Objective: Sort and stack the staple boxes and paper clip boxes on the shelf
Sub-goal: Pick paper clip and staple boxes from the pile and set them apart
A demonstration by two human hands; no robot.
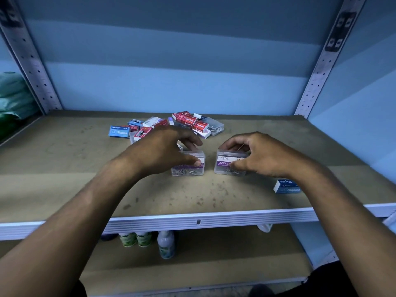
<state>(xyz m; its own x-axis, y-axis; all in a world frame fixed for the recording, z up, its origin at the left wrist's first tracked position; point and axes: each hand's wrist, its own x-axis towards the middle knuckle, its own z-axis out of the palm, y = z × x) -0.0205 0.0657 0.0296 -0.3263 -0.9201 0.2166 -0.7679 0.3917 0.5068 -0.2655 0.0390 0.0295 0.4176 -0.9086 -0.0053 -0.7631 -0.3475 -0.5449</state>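
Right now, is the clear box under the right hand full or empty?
Not empty: paper clips lie along the bottom of the clear box under the right hand.

Pale blue wall [171, 61] behind. Perforated grey metal uprights, one at left [32, 67], one at right [323, 67]. Green bundled packaging [12, 97] at far left edge. On the lower board: two green-labelled cans [136, 239] side by side, a white spray bottle [166, 244] just right of them.
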